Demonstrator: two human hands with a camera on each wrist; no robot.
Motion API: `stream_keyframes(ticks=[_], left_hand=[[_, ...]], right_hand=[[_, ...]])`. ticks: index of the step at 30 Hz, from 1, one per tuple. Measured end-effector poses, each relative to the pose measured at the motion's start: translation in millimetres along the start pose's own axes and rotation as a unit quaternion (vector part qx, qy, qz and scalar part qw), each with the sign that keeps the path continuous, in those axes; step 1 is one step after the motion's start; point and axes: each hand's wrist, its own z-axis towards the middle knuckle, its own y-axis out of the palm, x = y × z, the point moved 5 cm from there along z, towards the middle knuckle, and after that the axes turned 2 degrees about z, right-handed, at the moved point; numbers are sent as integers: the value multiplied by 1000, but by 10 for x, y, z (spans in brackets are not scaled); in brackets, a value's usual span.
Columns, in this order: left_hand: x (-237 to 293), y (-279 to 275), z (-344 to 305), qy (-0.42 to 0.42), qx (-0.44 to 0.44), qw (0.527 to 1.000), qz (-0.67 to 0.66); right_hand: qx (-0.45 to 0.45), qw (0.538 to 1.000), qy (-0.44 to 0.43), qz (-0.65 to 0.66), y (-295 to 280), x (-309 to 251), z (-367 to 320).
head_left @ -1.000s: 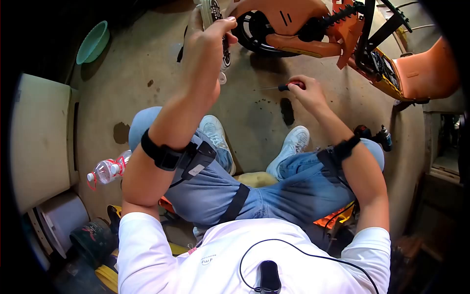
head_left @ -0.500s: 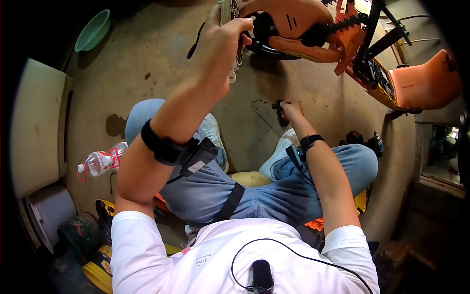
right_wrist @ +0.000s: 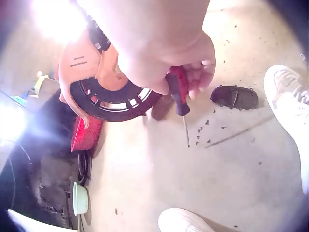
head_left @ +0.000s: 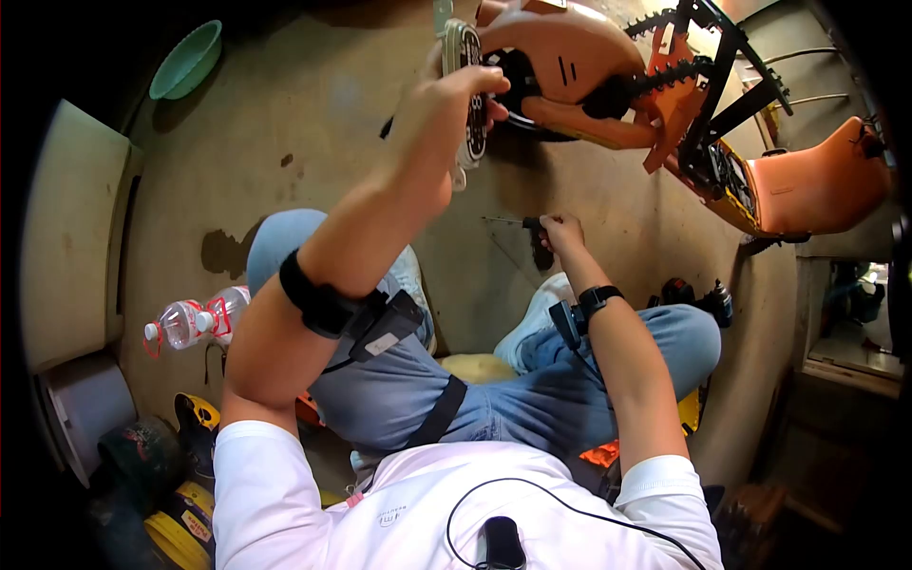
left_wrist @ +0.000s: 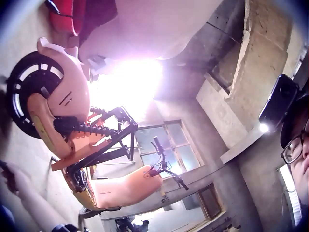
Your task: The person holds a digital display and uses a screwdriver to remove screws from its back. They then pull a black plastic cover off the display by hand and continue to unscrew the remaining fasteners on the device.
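While the head view shows the left hand (head_left: 443, 93) gripping an oval panel (head_left: 475, 128) at 12 o'clock, the right hand (head_left: 562, 234), fingers round a screwdriver (head_left: 533, 223) at 2, now partly hides a dark lid (head_left: 542, 256) fully visible a second ago. Left wrist: an orange scooter (left_wrist: 123, 191) at 9. Right wrist: the screwdriver points toward 6.

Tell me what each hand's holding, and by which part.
Left hand: an oblong part, gripped around roughly its mid-length. Right hand: a screwdriver, gripped by its red-and-dark handle.
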Motion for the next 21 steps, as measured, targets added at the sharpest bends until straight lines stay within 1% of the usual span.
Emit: stream_keyframes(ticks=[1,2,3,5,6,7,9,11,13,14,15,17,19,21], left_hand=[[-13,20,-18,-22,-14,999,-25],[-12,47,-39,-36,-34,998,-44],[4,52,-57,-29,-37,998,-45],[-7,147,-110,-62,-116,989,-69],[22,186,-158,-68,-121,988,-66],[32,199,-174,-64,-125,988,-66],[27,242,-209,-77,-163,982,-60],[68,294,-259,-56,-160,984,-61],[84,322,-280,-58,-164,982,-67],[57,322,-265,-62,-186,979,-62],[66,328,-265,-59,-190,978,-60],[72,341,-303,-67,-187,979,-55],[117,369,-337,-51,-180,981,-50],[120,389,-348,-52,-180,981,-53]], right_hand=[[11,1000,-18,18,-39,-67,-13],[10,997,-34,66,-82,-139,-16],[13,997,-41,67,-142,-208,-6],[-10,990,-88,111,-258,-384,23],[-38,986,-102,126,-330,-475,13],[-35,986,-106,126,-407,-554,13],[-30,977,-117,176,-553,-722,-5],[-21,972,-135,192,-678,-881,-53],[27,962,-125,239,-814,-943,2],[33,964,-136,228,-870,-990,24],[36,962,-139,231,-919,-1028,14],[68,959,-122,247,-1013,-1086,15],[77,955,-139,250,-1083,-1074,95],[118,955,-149,229,-1169,-1062,184]])
